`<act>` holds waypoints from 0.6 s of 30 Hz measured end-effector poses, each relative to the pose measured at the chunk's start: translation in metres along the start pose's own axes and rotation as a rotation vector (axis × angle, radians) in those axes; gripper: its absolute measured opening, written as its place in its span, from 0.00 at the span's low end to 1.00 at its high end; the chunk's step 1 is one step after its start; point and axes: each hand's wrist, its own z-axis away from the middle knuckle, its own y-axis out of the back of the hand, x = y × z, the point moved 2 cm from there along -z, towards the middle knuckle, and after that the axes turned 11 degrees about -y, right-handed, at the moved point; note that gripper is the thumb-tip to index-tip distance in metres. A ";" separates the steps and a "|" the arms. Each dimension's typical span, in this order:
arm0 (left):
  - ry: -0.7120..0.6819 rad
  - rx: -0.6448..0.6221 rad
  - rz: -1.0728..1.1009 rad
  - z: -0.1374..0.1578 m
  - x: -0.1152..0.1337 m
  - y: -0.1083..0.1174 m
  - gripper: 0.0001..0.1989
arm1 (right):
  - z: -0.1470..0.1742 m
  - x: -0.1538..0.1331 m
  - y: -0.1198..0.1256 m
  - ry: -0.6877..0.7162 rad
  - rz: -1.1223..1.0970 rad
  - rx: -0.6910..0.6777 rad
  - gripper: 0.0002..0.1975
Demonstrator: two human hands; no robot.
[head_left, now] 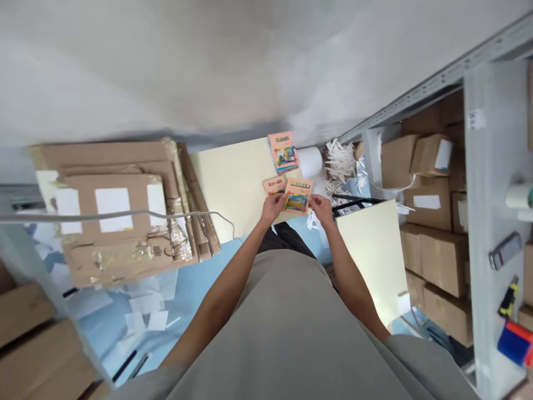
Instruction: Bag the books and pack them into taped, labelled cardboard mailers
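Observation:
My left hand (pixel 273 208) and my right hand (pixel 320 209) hold a small peach-coloured booklet (pixel 298 195) between them, gripping its lower left side and its right edge. Its cover carries a title and a colourful landscape picture. A second peach booklet (pixel 273 185) shows beside and partly behind it, above my left fingers; I cannot tell whether it lies on the table or is in that hand. Farther back, a stack of similar booklets (pixel 283 151) sits on the cream tabletop (pixel 233 166), near its right end.
Flattened cardboard boxes (pixel 112 200) lean at the left, with a grey cable (pixel 145 213) in front. White rolls (pixel 310 161) and paper shreds (pixel 339 161) are right of the booklets. Cartons (pixel 437 255) fill the right shelves, and paper sheets (pixel 145 305) litter the blue floor. A cream board (pixel 368 244) stands right.

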 end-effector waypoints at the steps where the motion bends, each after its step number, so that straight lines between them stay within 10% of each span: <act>1: -0.016 -0.067 0.045 0.001 0.004 -0.009 0.23 | 0.013 0.003 0.013 -0.014 -0.053 0.045 0.32; 9: 0.000 -0.508 0.181 0.034 0.048 -0.099 0.28 | 0.133 0.040 0.099 -0.028 -0.390 0.383 0.32; 18: 0.031 -0.820 0.200 0.096 0.062 -0.179 0.35 | 0.211 0.107 0.142 -0.009 -0.655 0.556 0.31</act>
